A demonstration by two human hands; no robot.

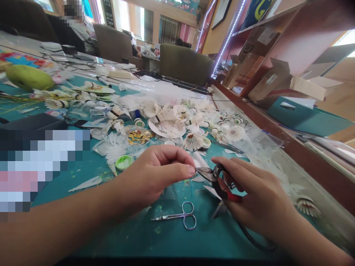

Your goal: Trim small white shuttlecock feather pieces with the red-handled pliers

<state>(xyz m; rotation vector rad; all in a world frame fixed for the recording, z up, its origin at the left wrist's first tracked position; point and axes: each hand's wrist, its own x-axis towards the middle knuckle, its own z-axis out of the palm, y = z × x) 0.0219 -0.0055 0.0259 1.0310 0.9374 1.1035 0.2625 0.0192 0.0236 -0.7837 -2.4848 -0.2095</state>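
My left hand (155,175) pinches thumb and forefinger together, with the fingertips touching the dark metal jaws of red-handled snips (213,177). Nothing shows clearly between those fingertips. My right hand (260,195) grips the snips. Small steel scissors (177,216) lie on the teal table top (130,232) below my hands. Beyond them, feather shuttlecocks (192,141), loose white feathers (113,151) and a white plate (166,129) lie in a heap. A green ring (124,162) sits close to my left hand.
A clear plastic bag (266,142) lies along the table's right edge. A green fruit (29,77) lies at the far left. Beyond the table are a keyboard (183,84), armchairs (185,64) and a seated person (74,37). Cardboard boxes (257,62) fill shelves on the right.
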